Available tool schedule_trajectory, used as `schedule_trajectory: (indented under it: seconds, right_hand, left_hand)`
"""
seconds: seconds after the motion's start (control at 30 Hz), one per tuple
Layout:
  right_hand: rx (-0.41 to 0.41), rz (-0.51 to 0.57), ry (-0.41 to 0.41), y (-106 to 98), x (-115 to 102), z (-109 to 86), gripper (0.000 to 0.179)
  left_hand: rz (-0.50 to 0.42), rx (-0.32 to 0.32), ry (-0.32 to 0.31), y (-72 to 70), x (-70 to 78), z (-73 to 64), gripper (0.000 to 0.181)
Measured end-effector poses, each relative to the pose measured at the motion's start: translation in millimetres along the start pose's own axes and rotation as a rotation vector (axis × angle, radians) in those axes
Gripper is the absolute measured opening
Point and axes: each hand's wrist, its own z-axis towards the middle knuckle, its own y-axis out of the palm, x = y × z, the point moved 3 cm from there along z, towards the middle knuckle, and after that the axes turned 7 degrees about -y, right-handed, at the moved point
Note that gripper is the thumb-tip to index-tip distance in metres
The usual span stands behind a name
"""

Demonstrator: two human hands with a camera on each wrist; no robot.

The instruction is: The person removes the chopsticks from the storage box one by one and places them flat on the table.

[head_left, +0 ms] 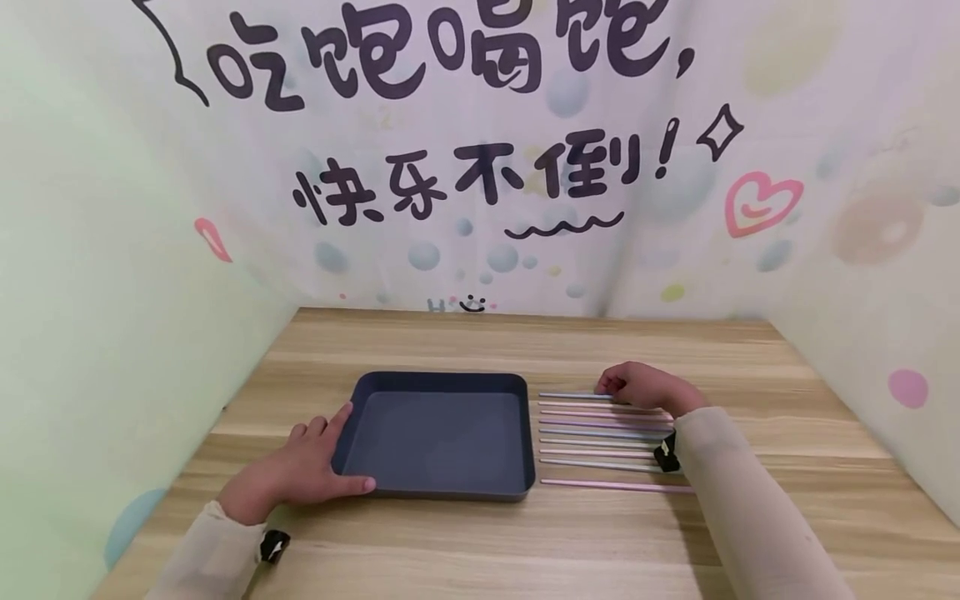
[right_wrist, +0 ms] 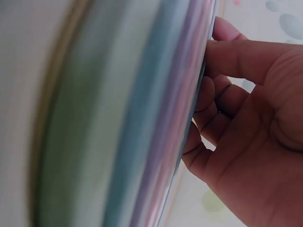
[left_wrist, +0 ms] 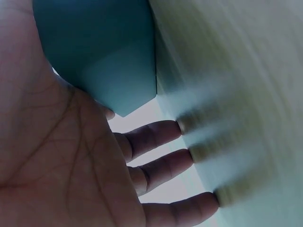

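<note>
A dark blue-grey rectangular tray (head_left: 442,437) with raised walls lies on the table. My left hand (head_left: 300,462) rests at its left end, thumb along the near edge and fingers spread by the left wall. The left wrist view shows that palm beside the tray's corner (left_wrist: 113,71), fingertips on the table. Right of the tray, several thin pastel chopsticks (head_left: 592,422) lie side by side, pointing left to right. My right hand (head_left: 645,388) is at the farthest, bluish chopstick (head_left: 562,395), its thumb and curled fingers pinching it. The same right hand (right_wrist: 246,109) shows close up.
The wood-grain table (head_left: 450,550) meets a printed cloth backdrop (head_left: 465,267) at the back and pale walls on both sides. One pink chopstick (head_left: 615,485) lies nearest, slightly apart from the others. My right forearm (head_left: 750,508) hides the right ends of some chopsticks.
</note>
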Motion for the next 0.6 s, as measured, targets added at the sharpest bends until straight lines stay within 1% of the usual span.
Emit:
schedule_trajectory:
  seconds: [0.1,0.2,0.3,0.37,0.47,0.53,0.6]
  right_hand:
    - [-0.002,0.019,0.009,0.6,-0.6,0.2,0.025]
    - [-0.013,0.022,0.021,-0.2,-1.6,-0.5,0.026]
    - [-0.030,-0.012,0.022,-1.9,-3.3,-1.0,0.024]
    - [-0.030,-0.073,0.009,-4.0,-5.9,-2.3,0.021]
    - [0.019,-0.160,-0.002,-11.4,-12.4,-9.8,0.020]
    - [0.065,-0.203,-0.001,-18.0,-19.6,-19.9,0.021]
    - [0.100,-0.209,-0.005,-23.6,-27.2,-32.7,0.024]
  left_hand:
    - [0.007,0.005,0.001,-1.4,-0.2,0.1,0.122]
    - [-0.004,-0.006,0.006,-0.8,-1.0,1.0,0.122]
    - [-0.006,-0.004,0.009,-0.3,-1.9,3.1,0.122]
    - [0.000,-0.002,0.008,0.5,-2.4,3.9,0.122]
    - [0.008,0.003,0.013,0.8,-1.8,4.0,0.121]
    - [0.004,-0.003,0.027,0.5,-2.1,3.8,0.121]
    - [-0.017,-0.005,0.052,-0.4,-3.8,3.6,0.119]
